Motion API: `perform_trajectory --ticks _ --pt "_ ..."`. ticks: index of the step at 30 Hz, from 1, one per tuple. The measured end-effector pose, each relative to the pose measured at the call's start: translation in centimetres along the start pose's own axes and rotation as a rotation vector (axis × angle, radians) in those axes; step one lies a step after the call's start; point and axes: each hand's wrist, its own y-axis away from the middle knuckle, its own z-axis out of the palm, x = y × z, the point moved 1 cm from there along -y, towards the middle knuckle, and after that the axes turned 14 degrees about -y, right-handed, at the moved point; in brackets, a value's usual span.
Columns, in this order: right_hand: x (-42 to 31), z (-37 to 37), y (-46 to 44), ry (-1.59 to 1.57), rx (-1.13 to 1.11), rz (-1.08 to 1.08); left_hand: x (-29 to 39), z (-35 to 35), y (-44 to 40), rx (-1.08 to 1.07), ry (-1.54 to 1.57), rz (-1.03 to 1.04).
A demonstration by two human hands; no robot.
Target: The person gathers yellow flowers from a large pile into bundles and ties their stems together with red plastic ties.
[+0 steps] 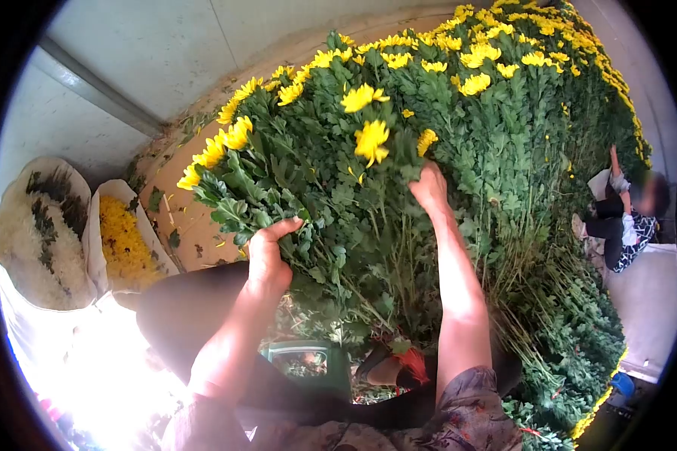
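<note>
My left hand [269, 254] is closed around the leafy stems of a bunch of yellow chrysanthemums [237, 134], whose flower heads fan out to the upper left. My right hand [430, 188] is closed just below a single yellow chrysanthemum [426, 141], its fingertips partly hidden among leaves. Between the two hands, two more yellow blooms [371, 141] stand out in front of the foliage. Behind them rises a long, dense bank of cut chrysanthemums [496, 143], stems down and yellow heads up.
At the left stand a white sack of white petals [41, 240] and a sack of yellow petals [124, 244]. A green plastic stool or crate [308, 349] is below my arms. Another person [628, 225] sits at the far right beside the flowers. A pale wall [158, 52] runs behind.
</note>
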Motion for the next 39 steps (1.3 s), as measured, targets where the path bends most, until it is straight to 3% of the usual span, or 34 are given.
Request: perform_trajectory --ticks 2,4,5,7,9,10,11,12,14,17,20,24,25,26,27,28,30,32,35,36,39 --pt "0.1 -0.2 3.3 -0.1 0.122 -0.189 0.1 0.0 0.1 0.007 0.003 0.006" --pt "1.8 -0.3 4.9 -0.147 0.002 -0.09 0.0 -0.5 -0.4 -0.017 0.006 0.041" --pt "2.2 -0.9 5.9 -0.137 0.001 -0.09 -0.3 -1.0 -1.0 -0.034 0.033 -0.049" --pt "1.2 -2.5 7.9 -0.396 -0.059 0.011 0.0 -0.6 -0.9 0.0 0.121 -0.023" --pt "-0.2 -4.1 9.6 -0.177 -0.119 -0.218 -0.2 -0.4 -1.2 -0.006 0.121 -0.005" --pt "-3.0 -5.3 10.6 -0.142 -0.155 -0.203 -0.8 -0.4 -1.9 -0.051 0.129 0.013" --pt "-5.6 -5.7 11.6 -0.397 -0.102 -0.225 -1.5 -0.2 -2.7 -0.051 0.121 0.024" --pt "-6.1 -5.5 12.1 -0.391 -0.11 -0.241 -1.8 0.0 -3.0 -0.049 0.112 0.036" --pt "-5.7 -4.6 13.2 -0.023 -0.172 -0.506 -1.7 1.2 -2.2 -0.104 0.171 0.128" --pt "-2.8 0.7 14.3 -0.306 -0.267 -0.412 -1.4 1.4 -2.0 -0.223 0.306 0.062" --pt "-10.4 0.2 18.1 -0.291 -0.235 -0.375 -0.9 1.2 -1.7 -0.323 0.432 0.004" --pt "-10.5 1.6 19.6 -0.035 -0.129 -0.51 -1.3 -0.2 -0.9 -0.433 0.052 0.051" --pt "-10.9 1.8 20.2 0.014 -0.129 -0.536 -1.3 -0.9 -1.3 -0.348 -0.308 0.532" --pt "-11.2 1.9 20.8 0.062 -0.128 -0.563 -1.4 -1.1 -0.8 -0.351 -0.42 0.605" --pt "-12.3 1.9 21.3 0.041 -0.21 -0.424 -0.6 -1.1 0.6 -0.348 -0.527 0.68" --pt "-13.4 1.8 21.9 0.016 -0.283 -0.276 0.9 -0.4 1.9 -0.3 -0.323 0.172" --pt "-14.1 1.8 22.1 -0.019 -0.228 -0.341 0.3 -1.1 0.6 -0.223 -0.221 0.124" --pt "-11.6 2.4 20.0 -0.315 -0.088 -0.337 -2.9 -2.2 -4.1 -0.226 0.116 0.234" --pt "-9.6 0.8 14.0 -0.194 -0.138 0.168 -0.9 -3.3 -3.8 -0.063 0.263 0.087" --pt "-7.7 1.1 11.6 0.022 -0.106 0.027 -1.0 -3.4 -3.9 -0.066 0.269 0.103" --pt "-5.5 3.0 6.2 0.049 -0.009 0.017 -1.3 -2.4 -3.3 -0.041 0.192 0.121"
